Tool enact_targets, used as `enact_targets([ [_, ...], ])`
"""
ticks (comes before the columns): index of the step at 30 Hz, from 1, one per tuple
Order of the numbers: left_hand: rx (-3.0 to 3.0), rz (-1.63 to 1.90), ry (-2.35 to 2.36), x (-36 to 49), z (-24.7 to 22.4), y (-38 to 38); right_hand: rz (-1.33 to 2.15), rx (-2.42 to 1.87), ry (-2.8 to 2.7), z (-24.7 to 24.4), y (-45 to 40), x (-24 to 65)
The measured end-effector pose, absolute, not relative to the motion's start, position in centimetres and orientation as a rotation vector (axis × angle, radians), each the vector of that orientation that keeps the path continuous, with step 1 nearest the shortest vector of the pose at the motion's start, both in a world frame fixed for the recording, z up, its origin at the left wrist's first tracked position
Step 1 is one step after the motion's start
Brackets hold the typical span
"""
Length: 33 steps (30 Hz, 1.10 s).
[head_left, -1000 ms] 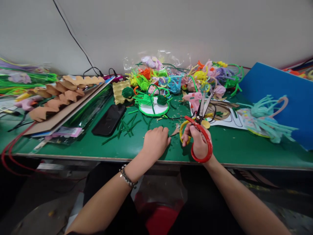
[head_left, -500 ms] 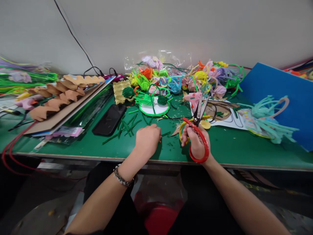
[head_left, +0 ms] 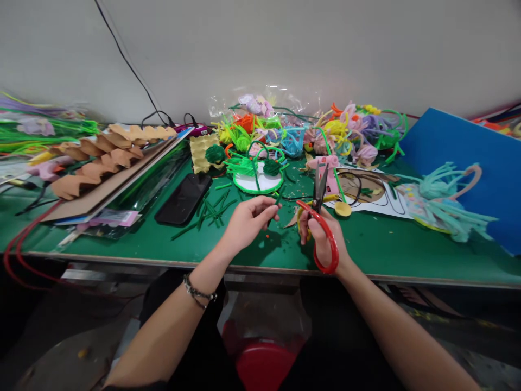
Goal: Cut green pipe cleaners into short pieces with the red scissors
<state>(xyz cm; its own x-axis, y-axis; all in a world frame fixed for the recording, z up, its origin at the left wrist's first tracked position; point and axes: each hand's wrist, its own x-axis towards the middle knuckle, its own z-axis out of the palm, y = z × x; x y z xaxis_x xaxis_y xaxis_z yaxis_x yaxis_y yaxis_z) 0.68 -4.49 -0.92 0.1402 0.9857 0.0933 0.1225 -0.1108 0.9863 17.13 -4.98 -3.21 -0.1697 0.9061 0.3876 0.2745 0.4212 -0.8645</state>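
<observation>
Between thumb and fingers, my left hand (head_left: 253,220) pinches a short piece of dark green pipe cleaner (head_left: 280,196); its tip points up and away from me. My right hand (head_left: 325,233) is wrapped round scissors (head_left: 330,244) with one red and one yellow handle, the blades upward and slightly parted. Past my left hand sits a white disc edged in green pipe cleaner (head_left: 260,191), with fuzzy green balls on it. Cut dark green pieces (head_left: 214,210) lie left of that hand. A pink glue gun (head_left: 331,182) stands behind the scissors.
A black phone (head_left: 183,200) lies at left, near stacked cardboard (head_left: 101,190) and brown egg-tray strips (head_left: 87,176). Colourful pipe-cleaner pieces (head_left: 293,141) are heaped along the wall. At right are a teal fuzzy figure (head_left: 437,198) and a blue board (head_left: 443,141).
My left hand has lifted from the tabletop and turned, now with the green piece in its fingertips. The scissors have shifted slightly left and their blades have closed somewhat.
</observation>
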Motion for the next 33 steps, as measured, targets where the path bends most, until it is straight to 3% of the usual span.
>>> enact_targets([
  [7, 1.298, 1.182, 0.839, 1.9, -0.4, -5.6, 0.368, -1.127, -2.125, -3.3, -5.3, 16.9],
  [33, 2.28, 1.085, 1.279, 2.5, -1.2, -7.1, 0.209, -1.14, -2.21, -3.5, -6.0, 16.5],
])
